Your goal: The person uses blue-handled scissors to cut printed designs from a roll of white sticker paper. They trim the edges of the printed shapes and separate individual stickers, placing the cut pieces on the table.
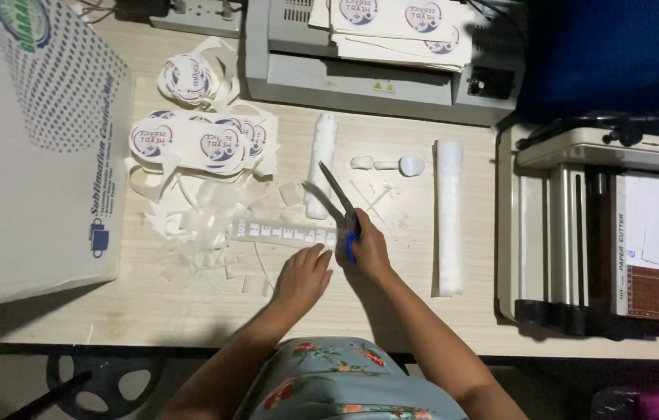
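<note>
Currently, head view: your right hand (368, 247) is clamped on blue-handled scissors (342, 204), blades slightly apart above a printed strip (286, 232) that your left hand (304, 274), fingers together and flat, pins to the table (189, 311). Done, by the look of it: round cut stickers (197, 140) stacked upper left, with white trimmings (205, 225) strewn beside the strip; left: that strip, uncut. Around you: big box (34, 140) left, laminator (376, 70) above, paper cutter (601, 225) right, two white rolls (447, 218) near the scissors, none blocking.
</note>
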